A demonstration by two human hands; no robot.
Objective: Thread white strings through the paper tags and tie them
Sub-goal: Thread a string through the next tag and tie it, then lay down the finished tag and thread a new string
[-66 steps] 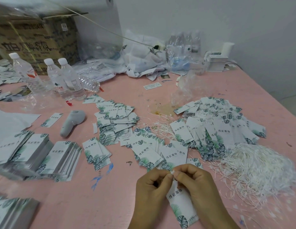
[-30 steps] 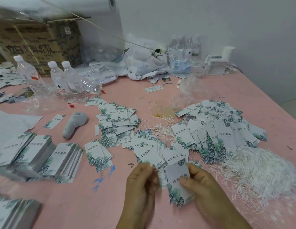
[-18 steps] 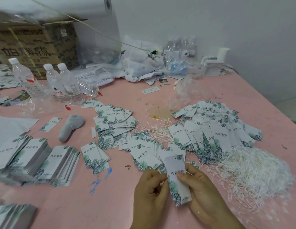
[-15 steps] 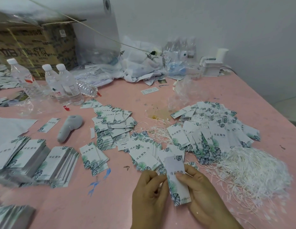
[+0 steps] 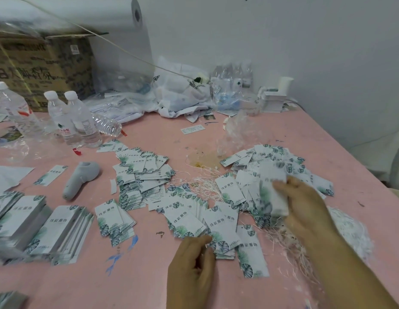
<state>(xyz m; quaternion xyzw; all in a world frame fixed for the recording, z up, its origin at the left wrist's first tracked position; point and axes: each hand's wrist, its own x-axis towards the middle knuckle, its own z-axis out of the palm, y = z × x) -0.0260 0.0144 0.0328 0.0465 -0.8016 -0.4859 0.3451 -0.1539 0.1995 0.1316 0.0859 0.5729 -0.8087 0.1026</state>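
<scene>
My right hand [image 5: 302, 206] pinches a blurred white paper tag with green leaf print [image 5: 272, 190] and holds it over the heap of strung tags [image 5: 283, 159] at the right. My left hand [image 5: 190, 264] sits low near the table's front, fingers loosely curled, its fingertips touching the edge of a fanned stack of tags [image 5: 216, 224]. A tangle of white strings [image 5: 350, 233] lies to the right, partly hidden behind my right forearm. More loose strings [image 5: 203, 181] lie in the middle of the pink table [image 5: 149, 275].
Neat tag stacks [image 5: 49, 228] line the left side. A grey handheld tool [image 5: 79, 179] lies behind them. Water bottles [image 5: 71, 119], a cardboard box [image 5: 38, 70] and plastic bags [image 5: 183, 92] crowd the back. A brown stain [image 5: 203, 159] marks the middle.
My right hand has carried the tag away from my left hand, up and to the right over the heap of strung tags. My left hand let go and stays low.
</scene>
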